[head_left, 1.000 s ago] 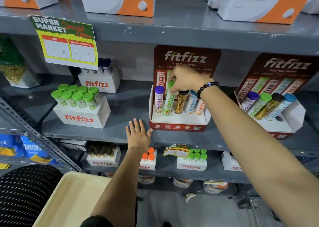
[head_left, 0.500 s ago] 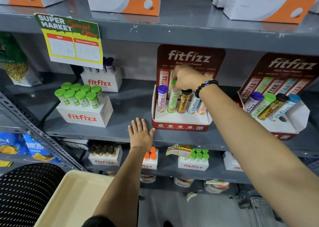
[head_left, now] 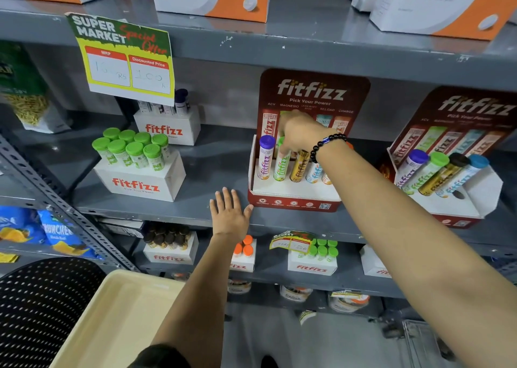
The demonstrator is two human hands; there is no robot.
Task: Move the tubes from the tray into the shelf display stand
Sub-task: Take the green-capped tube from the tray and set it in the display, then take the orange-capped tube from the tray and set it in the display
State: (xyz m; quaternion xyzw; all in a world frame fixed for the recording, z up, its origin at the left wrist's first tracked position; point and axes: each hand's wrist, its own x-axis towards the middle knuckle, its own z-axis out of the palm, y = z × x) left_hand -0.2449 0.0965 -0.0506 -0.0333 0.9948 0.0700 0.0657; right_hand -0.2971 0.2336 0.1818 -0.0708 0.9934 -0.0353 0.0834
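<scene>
Fingers of the right hand pinch the top of the green tube, which stands in the red stand at the middle of the frame. Left hand lies flat and open on the shelf. At bottom left is the tray.

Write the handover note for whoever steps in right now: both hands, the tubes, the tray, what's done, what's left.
Right hand: fingers on the green-capped tube, seating it in the centre display stand.
Left hand: open, flat on the shelf edge, holding nothing.
Stand: purple-capped tube, green, gold tube and two more partly hidden by the arm.
Tray: visible part holds no tubes.
Left: release the green tube; check the tray's hidden part.
</scene>
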